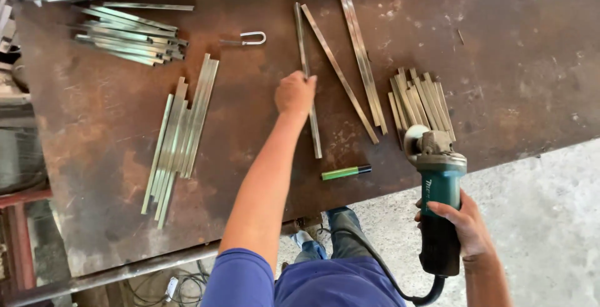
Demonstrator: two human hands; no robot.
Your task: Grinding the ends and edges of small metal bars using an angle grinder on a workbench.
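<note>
Head view is filled mostly by a rusty brown steel surface (112,113), on which bright metal strips are laid out in groups. No container is seen, and no package; the one label is a pale printed mark on the teal body of the angle grinder (439,185), which is left unread. A long bundle of strips (181,126) is laid at the left of the surface, and a shorter stack (128,35) is placed above it near the far edge. Three long single strips (350,57) are spread at the centre, and a fan of short strips (422,101) is set just beside the grinder's disc guard. A small U-shaped bolt (250,38) is seen between the far stack and the centre strips. A green marker with a black cap (345,172) is laid near the front edge.

The left hand (295,93) is stretched out and its grip is clenched on the upper part of one long strip (309,104), which rests flat on the surface. The right hand (460,222) is wrapped around the grinder's dark handle, with the disc end resting at the surface's edge.
</note>
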